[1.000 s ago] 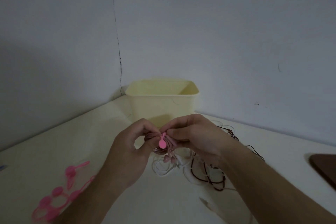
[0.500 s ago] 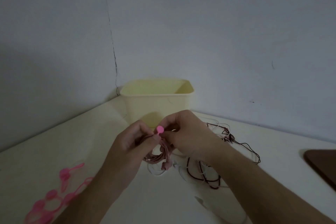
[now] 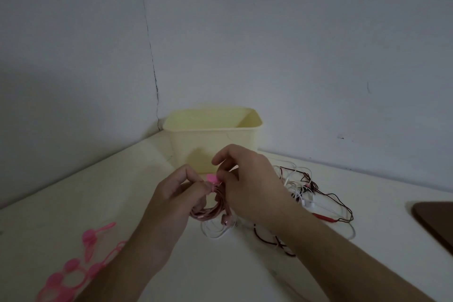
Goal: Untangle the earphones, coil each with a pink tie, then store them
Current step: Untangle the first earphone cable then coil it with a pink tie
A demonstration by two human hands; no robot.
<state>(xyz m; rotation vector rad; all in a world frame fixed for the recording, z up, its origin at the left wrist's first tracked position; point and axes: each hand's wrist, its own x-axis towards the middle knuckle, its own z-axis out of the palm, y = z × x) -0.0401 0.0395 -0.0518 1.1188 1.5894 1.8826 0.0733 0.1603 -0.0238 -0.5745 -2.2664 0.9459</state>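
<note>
Both hands are up over the cream table point(image 3: 81, 193), working close together just in front of the pale yellow bin point(image 3: 212, 141) that stands at the far corner against the wall. The left hand point(image 3: 179, 193) has its fingers curled around the top of a coiled pink earphone point(image 3: 212, 208), the loops hanging down below the knuckles with an earbud dangling at the bottom. The right hand point(image 3: 247, 184) pinches the pink tie point(image 3: 212, 179) right at the top of that coil, thumb and fingers closed on it, index finger lifted a little; the light is dim, so whether the tie is fully fastened around the bundle is hard to say. Just right of the hands, on the table, lies the tangle of remaining earphones point(image 3: 308, 198), white and dark red cords looped over each other, partly hidden behind the right forearm. Down at the near left edge sits a cluster of spare pink ties point(image 3: 73, 274), round heads and thin tails overlapping. At the far right edge, a dark brown flat object point(image 3: 436, 223) pokes into view.
</note>
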